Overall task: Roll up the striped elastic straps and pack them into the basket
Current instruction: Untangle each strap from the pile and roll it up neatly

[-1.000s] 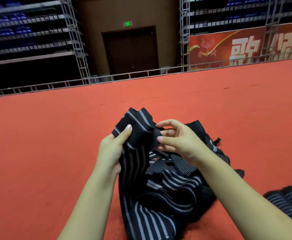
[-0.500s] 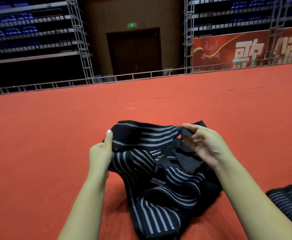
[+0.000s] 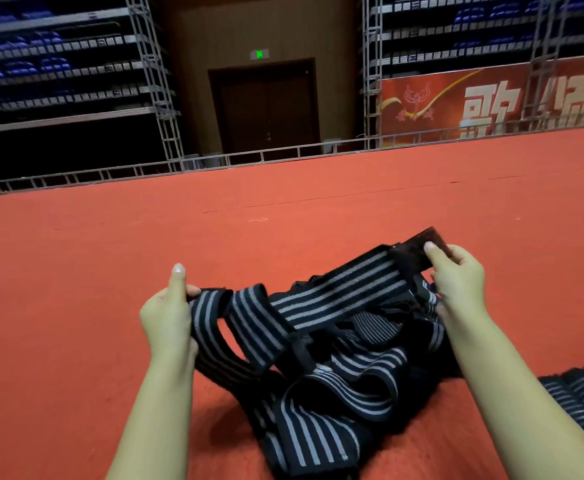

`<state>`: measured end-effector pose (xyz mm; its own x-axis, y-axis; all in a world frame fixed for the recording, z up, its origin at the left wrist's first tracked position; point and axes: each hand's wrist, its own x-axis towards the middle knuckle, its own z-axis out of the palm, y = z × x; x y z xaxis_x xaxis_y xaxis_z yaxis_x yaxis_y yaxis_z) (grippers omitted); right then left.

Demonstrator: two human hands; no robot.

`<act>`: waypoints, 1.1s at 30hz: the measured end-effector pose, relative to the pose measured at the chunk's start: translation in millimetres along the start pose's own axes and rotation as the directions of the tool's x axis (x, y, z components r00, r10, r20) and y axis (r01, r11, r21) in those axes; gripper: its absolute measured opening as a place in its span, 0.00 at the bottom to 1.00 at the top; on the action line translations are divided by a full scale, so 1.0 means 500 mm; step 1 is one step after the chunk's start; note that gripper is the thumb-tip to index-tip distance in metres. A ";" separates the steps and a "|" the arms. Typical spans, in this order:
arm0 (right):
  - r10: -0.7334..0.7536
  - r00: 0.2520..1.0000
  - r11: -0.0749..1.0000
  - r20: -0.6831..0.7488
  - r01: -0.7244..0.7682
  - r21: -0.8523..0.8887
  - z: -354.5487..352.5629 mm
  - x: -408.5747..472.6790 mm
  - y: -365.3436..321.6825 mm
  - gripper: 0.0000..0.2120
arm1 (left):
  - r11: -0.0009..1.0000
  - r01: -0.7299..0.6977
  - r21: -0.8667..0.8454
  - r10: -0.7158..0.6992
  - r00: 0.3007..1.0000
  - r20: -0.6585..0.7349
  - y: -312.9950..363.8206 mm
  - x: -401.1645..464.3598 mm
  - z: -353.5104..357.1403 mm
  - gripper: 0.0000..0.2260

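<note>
Head view: left hand gripping striped strap, fingers curled round it. Right hand pinching its dark end above strap pile.

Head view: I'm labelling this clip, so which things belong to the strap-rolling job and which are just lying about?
In the job:
- left hand gripping the stretched strap
- right hand pinching its dark end tab
- tangled strap pile
- rolled straps

Lying about:
- red carpet
- red banner
- door

No basket in view.

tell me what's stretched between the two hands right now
In the head view, one striped elastic strap spans from the left hand up to the right hand, which pinches its dark end tab above the tangled pile.
</note>
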<state>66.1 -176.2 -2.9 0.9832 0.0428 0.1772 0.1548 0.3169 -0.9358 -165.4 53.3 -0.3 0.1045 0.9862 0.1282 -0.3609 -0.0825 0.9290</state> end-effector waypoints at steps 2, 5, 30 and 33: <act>0.024 1.000 1.000 -0.007 -0.024 -0.012 0.004 0.003 0.011 0.08 | 0.997 -0.029 -0.074 0.030 1.000 0.007 0.001 0.000 -0.005 0.16; 0.066 0.997 0.998 0.039 -0.066 0.009 0.017 -0.005 0.027 0.09 | 0.991 -0.059 -0.123 0.063 0.997 0.037 -0.001 -0.007 -0.008 0.09; 0.014 0.690 0.999 0.724 -0.046 0.024 0.103 -0.246 0.004 0.10 | 0.996 0.074 0.039 -0.083 0.815 0.573 -0.017 -0.161 -0.018 0.06; 0.111 0.622 0.993 0.775 -0.037 -0.113 0.106 -0.235 0.013 0.04 | 0.997 0.040 0.061 -0.069 0.795 0.603 -0.020 -0.157 -0.025 0.10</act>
<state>-53.5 -129.2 -13.7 0.5539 0.7965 0.2425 0.1283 0.2062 -0.9701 -181.4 -21.3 -24.1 0.6668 0.7029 0.2476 -0.2991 -0.0519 0.9528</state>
